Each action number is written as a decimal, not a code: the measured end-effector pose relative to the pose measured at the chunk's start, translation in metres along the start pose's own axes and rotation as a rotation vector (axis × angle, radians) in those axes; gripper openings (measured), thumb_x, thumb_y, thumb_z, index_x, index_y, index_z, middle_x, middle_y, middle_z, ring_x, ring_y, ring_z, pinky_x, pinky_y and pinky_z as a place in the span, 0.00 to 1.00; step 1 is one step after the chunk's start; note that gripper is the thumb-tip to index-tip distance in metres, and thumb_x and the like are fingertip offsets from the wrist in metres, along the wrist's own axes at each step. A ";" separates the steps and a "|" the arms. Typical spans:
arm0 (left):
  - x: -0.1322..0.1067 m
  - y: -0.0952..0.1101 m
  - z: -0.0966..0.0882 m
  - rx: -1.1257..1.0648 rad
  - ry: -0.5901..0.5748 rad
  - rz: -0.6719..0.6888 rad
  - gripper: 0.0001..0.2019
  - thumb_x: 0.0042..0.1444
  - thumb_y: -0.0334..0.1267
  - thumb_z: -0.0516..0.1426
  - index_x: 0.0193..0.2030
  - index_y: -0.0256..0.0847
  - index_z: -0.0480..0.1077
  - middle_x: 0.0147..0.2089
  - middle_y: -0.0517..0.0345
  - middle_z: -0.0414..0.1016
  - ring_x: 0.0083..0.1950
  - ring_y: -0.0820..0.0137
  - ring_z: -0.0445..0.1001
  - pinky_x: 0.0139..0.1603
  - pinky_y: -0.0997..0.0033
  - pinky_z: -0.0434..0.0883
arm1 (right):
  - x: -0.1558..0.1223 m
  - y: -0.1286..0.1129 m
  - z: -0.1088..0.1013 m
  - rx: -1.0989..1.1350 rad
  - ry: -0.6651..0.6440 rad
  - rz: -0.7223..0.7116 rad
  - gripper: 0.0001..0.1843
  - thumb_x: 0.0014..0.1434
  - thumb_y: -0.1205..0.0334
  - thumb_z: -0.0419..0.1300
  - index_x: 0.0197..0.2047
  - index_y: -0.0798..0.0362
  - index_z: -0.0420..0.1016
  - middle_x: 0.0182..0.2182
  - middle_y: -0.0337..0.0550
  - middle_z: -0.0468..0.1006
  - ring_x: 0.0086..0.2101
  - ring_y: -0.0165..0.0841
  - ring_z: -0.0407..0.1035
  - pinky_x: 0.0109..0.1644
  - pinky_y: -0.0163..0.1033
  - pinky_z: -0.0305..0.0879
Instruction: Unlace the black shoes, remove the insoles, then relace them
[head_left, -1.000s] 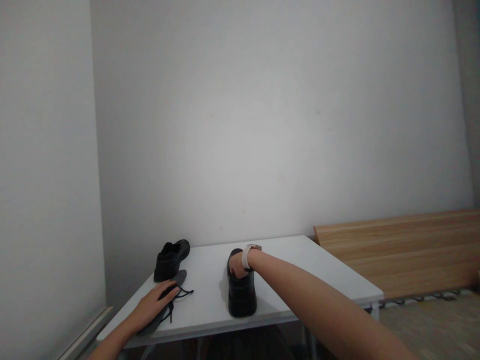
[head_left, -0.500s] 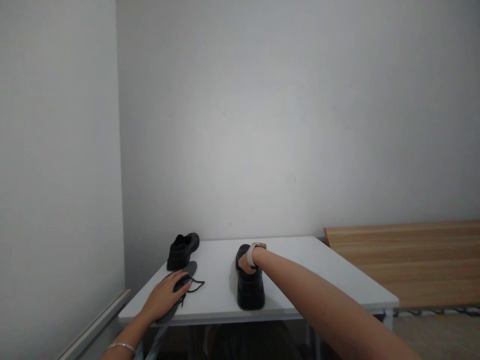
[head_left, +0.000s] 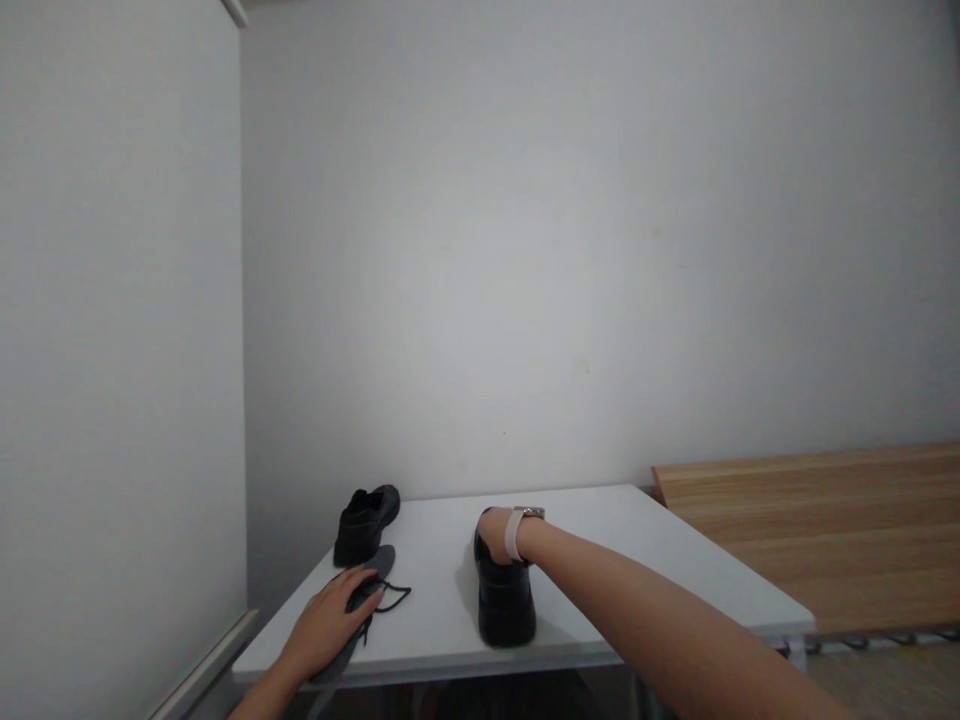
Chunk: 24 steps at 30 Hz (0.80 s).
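Note:
My left hand [head_left: 330, 620] lies over a grey insole [head_left: 385, 562] and a bunched black shoelace [head_left: 397, 598] at the table's left front. Its thumb and fingers are apart, with dark lace showing between them. My right hand [head_left: 495, 535] reaches down into a black shoe [head_left: 507, 605], whose heel faces me; the fingers are hidden inside. A second black shoe [head_left: 360, 530] sits at the left edge, just beyond the insole.
The shoes stand on a white table [head_left: 600, 570] set against a pale wall [head_left: 487, 250]. To the right is a wooden board [head_left: 817, 530]. A ledge [head_left: 202, 665] runs along the left wall.
The view has tilted up slightly, so the table appears lower. My right wrist has turned and pulled back a little in the shoe. My left hand stays on the insole and lace.

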<state>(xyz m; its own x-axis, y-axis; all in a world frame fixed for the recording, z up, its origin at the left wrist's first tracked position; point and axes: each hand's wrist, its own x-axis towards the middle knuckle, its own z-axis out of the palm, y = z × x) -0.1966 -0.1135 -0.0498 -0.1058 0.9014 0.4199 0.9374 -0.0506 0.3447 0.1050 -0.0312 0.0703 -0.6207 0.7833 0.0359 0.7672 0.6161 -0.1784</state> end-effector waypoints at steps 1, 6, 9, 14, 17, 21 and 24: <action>0.000 -0.001 0.001 -0.001 0.004 0.004 0.26 0.58 0.56 0.52 0.57 0.44 0.71 0.63 0.50 0.70 0.65 0.56 0.66 0.67 0.56 0.59 | -0.003 0.002 -0.002 -0.045 -0.023 0.009 0.13 0.63 0.60 0.62 0.49 0.57 0.73 0.47 0.47 0.75 0.46 0.39 0.72 0.49 0.49 0.71; 0.000 -0.004 0.004 0.001 0.020 0.014 0.25 0.58 0.56 0.52 0.56 0.44 0.72 0.62 0.51 0.72 0.64 0.56 0.67 0.66 0.57 0.61 | -0.015 0.021 -0.013 -0.068 -0.047 -0.060 0.15 0.64 0.60 0.61 0.52 0.54 0.72 0.50 0.47 0.74 0.48 0.39 0.71 0.51 0.50 0.70; -0.001 -0.003 0.002 0.002 0.024 0.013 0.25 0.59 0.55 0.52 0.56 0.45 0.72 0.62 0.51 0.72 0.64 0.57 0.68 0.66 0.58 0.61 | -0.018 0.034 -0.013 -0.026 -0.045 -0.140 0.13 0.66 0.59 0.59 0.51 0.55 0.73 0.46 0.45 0.76 0.43 0.36 0.73 0.47 0.47 0.72; -0.001 0.001 -0.001 -0.006 0.010 0.006 0.25 0.59 0.55 0.52 0.56 0.45 0.72 0.63 0.51 0.71 0.64 0.57 0.68 0.65 0.57 0.61 | -0.015 0.039 -0.010 -0.012 -0.045 -0.194 0.11 0.60 0.60 0.65 0.45 0.55 0.77 0.39 0.42 0.79 0.40 0.35 0.74 0.45 0.42 0.71; -0.001 0.001 -0.001 -0.011 0.008 0.007 0.24 0.59 0.54 0.52 0.56 0.45 0.72 0.63 0.51 0.70 0.64 0.57 0.68 0.65 0.57 0.61 | -0.013 0.036 -0.012 -0.045 -0.041 -0.179 0.21 0.45 0.62 0.75 0.43 0.52 0.79 0.40 0.42 0.80 0.43 0.40 0.74 0.45 0.39 0.69; -0.001 -0.001 0.000 -0.008 0.018 -0.001 0.24 0.59 0.55 0.52 0.56 0.46 0.72 0.63 0.52 0.71 0.64 0.56 0.67 0.65 0.56 0.61 | -0.014 0.032 -0.012 -0.079 0.006 -0.144 0.23 0.48 0.65 0.73 0.47 0.53 0.76 0.44 0.44 0.78 0.45 0.40 0.73 0.48 0.43 0.69; -0.002 0.000 0.000 -0.006 0.013 -0.003 0.24 0.59 0.54 0.52 0.56 0.46 0.72 0.63 0.52 0.71 0.64 0.57 0.67 0.65 0.57 0.61 | -0.016 0.031 -0.008 -0.100 0.079 -0.080 0.14 0.62 0.61 0.63 0.50 0.56 0.73 0.47 0.46 0.76 0.46 0.38 0.72 0.49 0.48 0.71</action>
<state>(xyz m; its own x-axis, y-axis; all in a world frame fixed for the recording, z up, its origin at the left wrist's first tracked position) -0.1962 -0.1153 -0.0501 -0.1133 0.8957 0.4301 0.9349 -0.0504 0.3513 0.1399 -0.0245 0.0721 -0.6688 0.7330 0.1241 0.7305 0.6790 -0.0734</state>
